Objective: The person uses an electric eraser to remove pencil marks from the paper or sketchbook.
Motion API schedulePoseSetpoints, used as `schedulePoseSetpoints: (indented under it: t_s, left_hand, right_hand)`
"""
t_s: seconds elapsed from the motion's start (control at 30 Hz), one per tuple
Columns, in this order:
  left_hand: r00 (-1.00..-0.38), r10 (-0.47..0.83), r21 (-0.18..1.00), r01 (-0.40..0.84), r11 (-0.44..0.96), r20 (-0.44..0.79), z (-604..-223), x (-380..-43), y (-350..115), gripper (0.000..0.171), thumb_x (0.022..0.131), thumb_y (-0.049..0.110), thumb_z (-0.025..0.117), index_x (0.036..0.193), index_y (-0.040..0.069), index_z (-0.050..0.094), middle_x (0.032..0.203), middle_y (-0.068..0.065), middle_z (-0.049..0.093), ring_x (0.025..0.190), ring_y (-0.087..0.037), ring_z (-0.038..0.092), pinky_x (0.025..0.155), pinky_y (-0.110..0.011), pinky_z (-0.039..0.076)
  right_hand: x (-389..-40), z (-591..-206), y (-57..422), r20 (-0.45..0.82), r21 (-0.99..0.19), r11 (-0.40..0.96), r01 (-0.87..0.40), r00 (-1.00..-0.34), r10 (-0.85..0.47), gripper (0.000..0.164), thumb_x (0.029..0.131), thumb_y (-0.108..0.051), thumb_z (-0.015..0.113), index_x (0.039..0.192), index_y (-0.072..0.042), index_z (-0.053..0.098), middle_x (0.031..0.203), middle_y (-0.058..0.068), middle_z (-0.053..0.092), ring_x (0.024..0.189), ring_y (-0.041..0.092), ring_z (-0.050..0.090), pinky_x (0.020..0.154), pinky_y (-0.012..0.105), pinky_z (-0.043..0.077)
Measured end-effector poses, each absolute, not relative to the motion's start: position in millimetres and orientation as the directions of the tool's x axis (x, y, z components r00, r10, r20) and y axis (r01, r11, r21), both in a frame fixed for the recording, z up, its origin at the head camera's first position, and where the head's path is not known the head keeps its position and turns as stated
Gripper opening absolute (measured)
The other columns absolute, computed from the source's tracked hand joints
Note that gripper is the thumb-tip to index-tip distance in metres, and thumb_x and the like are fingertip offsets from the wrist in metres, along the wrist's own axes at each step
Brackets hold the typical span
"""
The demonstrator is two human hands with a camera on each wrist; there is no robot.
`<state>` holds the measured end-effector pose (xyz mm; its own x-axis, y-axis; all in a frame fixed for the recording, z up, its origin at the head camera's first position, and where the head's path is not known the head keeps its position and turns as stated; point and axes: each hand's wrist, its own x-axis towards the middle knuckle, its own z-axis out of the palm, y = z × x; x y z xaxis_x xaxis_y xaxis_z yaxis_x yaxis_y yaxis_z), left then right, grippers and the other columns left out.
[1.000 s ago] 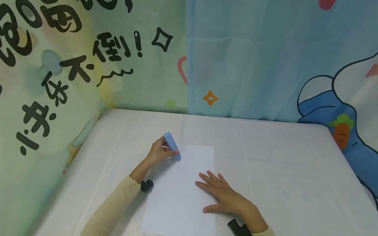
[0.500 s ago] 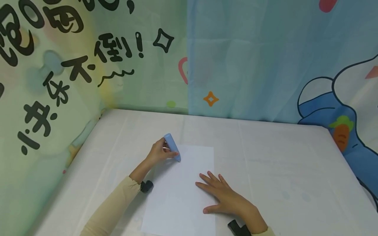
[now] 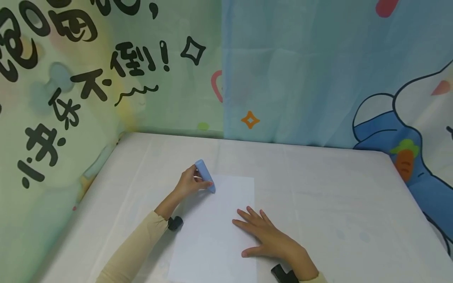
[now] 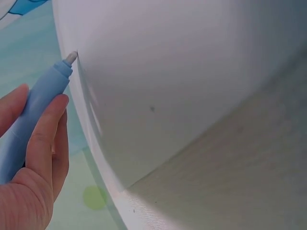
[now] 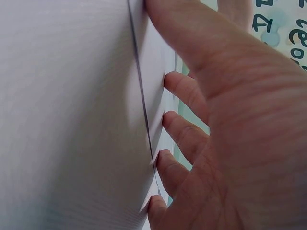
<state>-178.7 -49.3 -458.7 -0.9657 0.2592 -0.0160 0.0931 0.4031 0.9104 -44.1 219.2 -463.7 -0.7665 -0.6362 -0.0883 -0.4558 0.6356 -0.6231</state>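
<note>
My left hand (image 3: 191, 181) grips a thick, light-blue pen-shaped tool (image 3: 204, 175) near the far left corner of a white sheet of paper (image 3: 216, 236). In the left wrist view the tool (image 4: 41, 112) shows a stepped collar and a short greyish tip (image 4: 72, 57), which meets the paper's surface in that view. A small grey spot (image 4: 152, 109) marks the paper there. Across the paper's right edge my right hand (image 3: 265, 234) rests with fingers spread. Seen from the right wrist, fingertips (image 5: 171, 79) touch the sheet and the thumb lies along it.
A white cloth (image 3: 339, 204) covers the table under the paper. Printed curtains, one pale green with black characters (image 3: 131, 59) and one blue (image 3: 301, 70), hang behind and at the left. Black wrist cameras (image 3: 175, 223) sit on both wrists.
The head view has shifted very slightly. Both hands stay in the same places on the paper, and the blue tool is still in the left hand.
</note>
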Motion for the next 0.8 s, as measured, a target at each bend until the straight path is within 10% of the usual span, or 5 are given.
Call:
schedulePoseSetpoints:
  t_s: [0.8]
  left_hand:
    - [-0.968, 0.251, 0.912, 0.093, 0.4, -0.011, -460.1, -179.8, -49.9, 0.043, 0.078, 0.001, 0.079, 0.111, -0.009, 0.052, 0.101, -0.025, 0.064, 0.087, -0.031, 0.066, 0.074, -0.032, 0.056]
  right_hand:
    - [-43.2, -463.0, 218.5, -0.092, -0.62, 0.638, -0.456, -0.765, -0.637, 0.079, 0.082, -0.048, 0.072, 0.146, -0.014, 0.044, 0.157, 0.016, 0.03, 0.145, 0.043, 0.016, 0.118, 0.033, -0.014]
